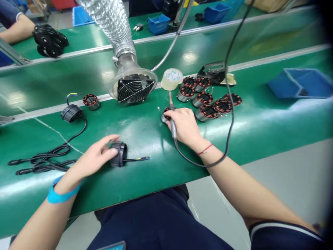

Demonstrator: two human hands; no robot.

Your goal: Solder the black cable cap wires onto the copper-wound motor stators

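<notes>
My left hand (100, 152) is closed around a black round plastic housing (119, 154), which lies on its side. A short cable with stripped coloured wire ends (142, 158) points right from it. In my right hand (184, 126) is a soldering iron (173, 129), its tip pointing away from me. The fingers of that hand also reach a copper-wound motor stator (165, 115), mostly hidden behind them; whether they grip it I cannot tell. Several more stators (208, 111) stand in a group just beyond my right hand.
A fume extractor with a fan grille (134, 92) hangs over the bench (145, 132). Beside it stands a tape roll (171, 79). Another housing (71, 113), a stator (91, 101) and coiled cables (49, 159) lie left. A blue bin (299, 83) is right. Another person's arm (18, 29) is across.
</notes>
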